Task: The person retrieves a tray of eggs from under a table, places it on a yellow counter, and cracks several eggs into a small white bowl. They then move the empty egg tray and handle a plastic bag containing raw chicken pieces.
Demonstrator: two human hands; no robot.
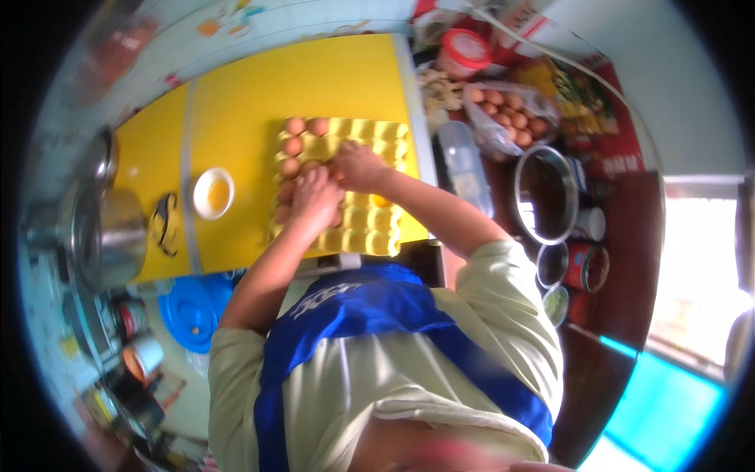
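A yellow egg tray (383, 242) lies on the yellow tabletop, with several brown eggs (292, 146) in its cups along the left side and far left corner. My left hand (317, 197) reaches over the tray's left half, its fingers curled on an egg. Close beside it, my right hand (362, 167) grips another egg with bent fingers, above the middle of the tray. Both eggs are mostly hidden by the fingers. Many cups on the right side hold no egg; something orange-yellow (381, 201) shows in one of them.
A white bowl (203, 206) with yellow liquid stands left of the tray. Beyond it are a dark-and-yellow strap-like item (165, 224) and a metal pot (118, 236). To the right are a bag of eggs (511, 118), a clear plastic box (464, 161) and a metal basin (522, 194).
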